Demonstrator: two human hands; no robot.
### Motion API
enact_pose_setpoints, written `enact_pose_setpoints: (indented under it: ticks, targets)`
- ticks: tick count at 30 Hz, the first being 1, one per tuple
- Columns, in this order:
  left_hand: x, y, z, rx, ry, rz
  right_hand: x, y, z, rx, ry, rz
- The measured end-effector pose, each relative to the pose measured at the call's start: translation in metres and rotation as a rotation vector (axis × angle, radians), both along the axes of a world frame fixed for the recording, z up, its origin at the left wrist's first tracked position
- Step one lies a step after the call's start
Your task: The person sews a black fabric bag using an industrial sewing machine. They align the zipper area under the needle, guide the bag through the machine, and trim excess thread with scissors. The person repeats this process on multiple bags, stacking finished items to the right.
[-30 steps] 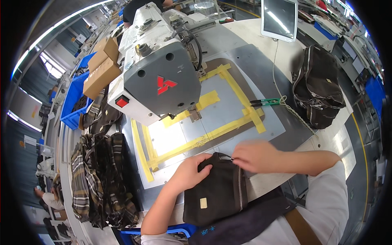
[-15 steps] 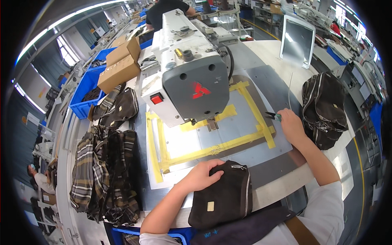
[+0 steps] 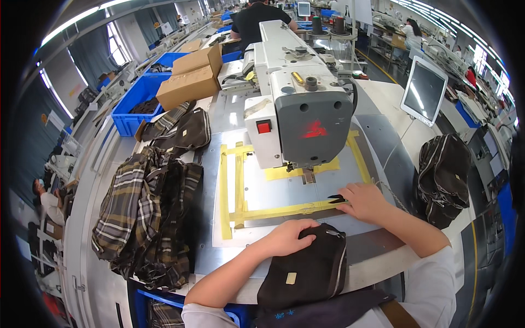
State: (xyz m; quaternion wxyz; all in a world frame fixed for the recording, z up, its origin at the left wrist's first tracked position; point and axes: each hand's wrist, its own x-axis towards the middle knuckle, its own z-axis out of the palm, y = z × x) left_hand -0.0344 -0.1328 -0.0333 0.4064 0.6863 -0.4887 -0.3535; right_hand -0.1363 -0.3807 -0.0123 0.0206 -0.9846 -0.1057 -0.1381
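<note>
My left hand [image 3: 292, 237] grips the top of a dark brown zippered pouch [image 3: 303, 273] with a small pale label, its thumb pressing on the fabric. My right hand [image 3: 358, 201] is closed on small thread snips [image 3: 336, 199], whose dark blades point left over the lower yellow-taped strip of the metal template plate [image 3: 270, 197]; the handles are mostly hidden in the fingers. Above the plate stands the grey-and-white sewing machine head [image 3: 309, 119], with its presser and needle area over the plate's middle.
Plaid and dark fabric bags [image 3: 142, 213] lie piled at the left, with a blue crate [image 3: 123, 123] and cardboard box [image 3: 186, 93] behind them. More dark bags [image 3: 443, 180] lie right, beside a white-framed screen [image 3: 424, 90]. A co-worker in black [image 3: 257, 24] is behind the machine.
My right hand left the zipper, took hold of the green-handled snips and has brought them leftward to the plate. My left hand stayed on the pouch. My view has tilted upward.
</note>
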Motion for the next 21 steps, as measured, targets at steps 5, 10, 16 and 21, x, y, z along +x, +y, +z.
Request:
enact_pose_setpoints:
  ticks: [5,10,16,21]
  targets:
    - [0.0,0.0,0.005,-0.016,0.045,-0.003,0.017,0.001,-0.011,-0.151,-0.088,0.133]
    - [0.002,-0.001,0.008,0.005,0.077,0.004,0.028,0.026,-0.022,-0.02,-0.122,0.147]
    - [0.003,0.0,-0.003,-0.053,0.083,0.008,0.022,0.032,-0.028,0.122,0.049,-0.043]
    - [0.005,-0.001,0.001,-0.021,0.128,0.012,0.011,0.004,-0.029,0.162,-0.069,-0.146]
